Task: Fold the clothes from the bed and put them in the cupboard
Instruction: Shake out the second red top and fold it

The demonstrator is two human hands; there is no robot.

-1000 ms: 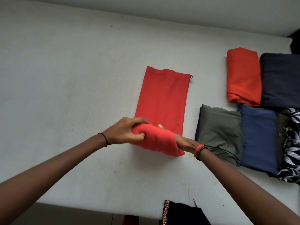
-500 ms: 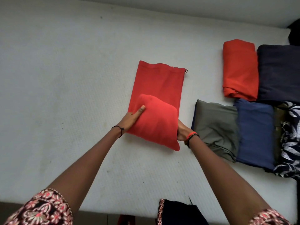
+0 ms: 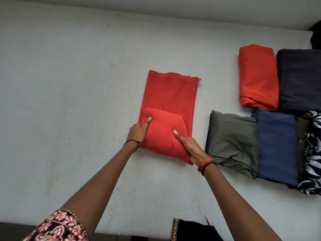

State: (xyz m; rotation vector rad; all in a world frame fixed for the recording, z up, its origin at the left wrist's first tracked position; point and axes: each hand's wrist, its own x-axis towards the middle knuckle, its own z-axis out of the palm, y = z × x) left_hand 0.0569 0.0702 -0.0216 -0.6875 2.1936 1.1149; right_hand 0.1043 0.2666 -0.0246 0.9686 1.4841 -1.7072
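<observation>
Both hands [image 3: 138,134] [image 3: 192,150] grip red cloth [image 3: 171,94] between them

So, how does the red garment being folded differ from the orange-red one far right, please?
The red garment is part folded; the orange-red garment is a fully folded bundle. The left hand and right hand grip the red garment; the orange-red garment lies untouched. Both lie on the bed.
</observation>
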